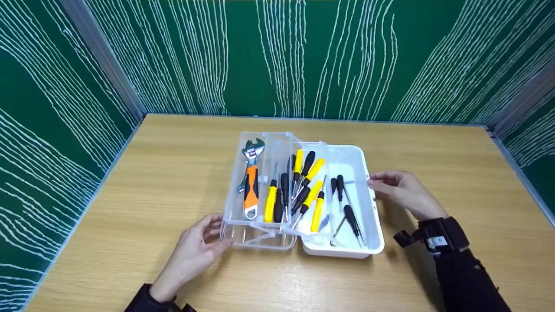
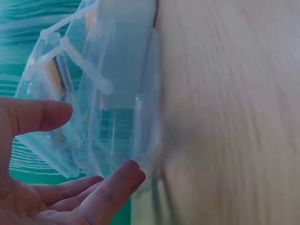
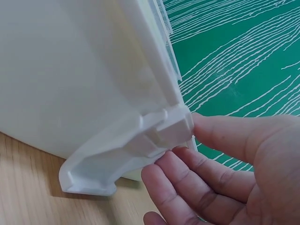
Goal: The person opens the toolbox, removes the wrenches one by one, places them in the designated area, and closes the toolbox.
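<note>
A white toolbox (image 1: 378, 236) stands on the table with its clear lid (image 1: 260, 242) folded over to the left. Raised above the lid is a clear tray (image 1: 234, 190) that holds an adjustable wrench (image 1: 251, 186) with an orange and black handle, and screwdrivers beside it. Yellow (image 1: 318, 214) and black screwdrivers (image 1: 350, 216) lie inside the box. My left hand (image 1: 195, 247) is at the lid's left edge, thumb and fingers spread apart around its near corner. On the right side, my right hand (image 1: 405, 193) pinches the white latch (image 3: 136, 140) between thumb and fingers.
The wooden table (image 1: 173, 151) extends around the box. Green panels with white wavy lines (image 1: 243, 56) enclose the back and sides. Clear hinged arms (image 2: 86, 68) link the tray to the box and lid.
</note>
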